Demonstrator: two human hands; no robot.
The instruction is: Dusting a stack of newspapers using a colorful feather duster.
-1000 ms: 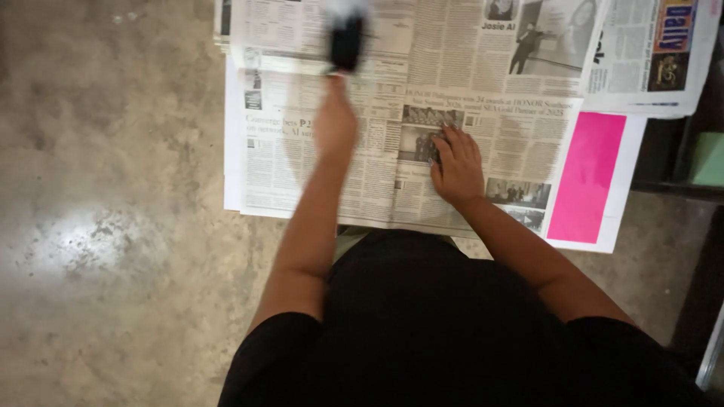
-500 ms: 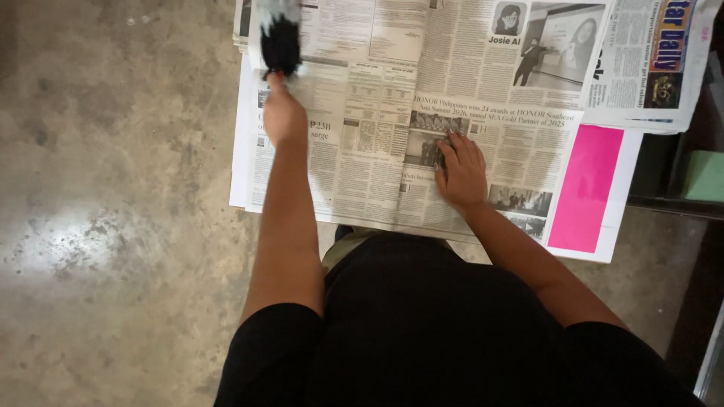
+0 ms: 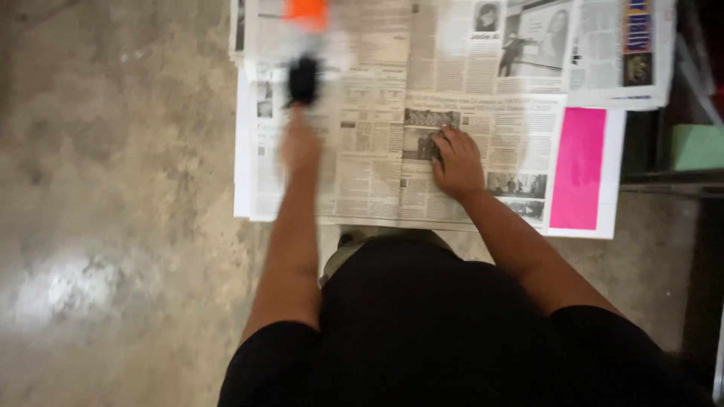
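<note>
While blurred by motion, dark object (image 3: 303, 79) seen at the far end of the left hand (image 3: 300, 147), over the left part of the newspaper sheets (image 3: 362, 173); kind of object not discernible. Left hand extended forward on a straight arm, apparently closed about the dark object, though finger positions cannot be told through the blur. Orange shape (image 3: 306, 12), also blurred, just beyond the dark object at the far edge of the newspaper, cut off by the frame; whether joined to the dark object cannot be told. Right hand (image 3: 456, 160) resting flat on the newspaper near its middle, fingers slightly spread and pressed down on a printed photograph, holding nothing. Newspaper laid out in overlapping sheets on the concrete floor (image 3: 113, 188), further sheets overlapping at its far right corner. Pink panel (image 3: 578, 167) on the right side of the newspaper, right of the right hand and well apart from it. Green block (image 3: 697, 146) beyond the right edge of the newspaper, on a dark surface. Black garment (image 3: 452, 332) of the person below the near edge of the newspaper.
</note>
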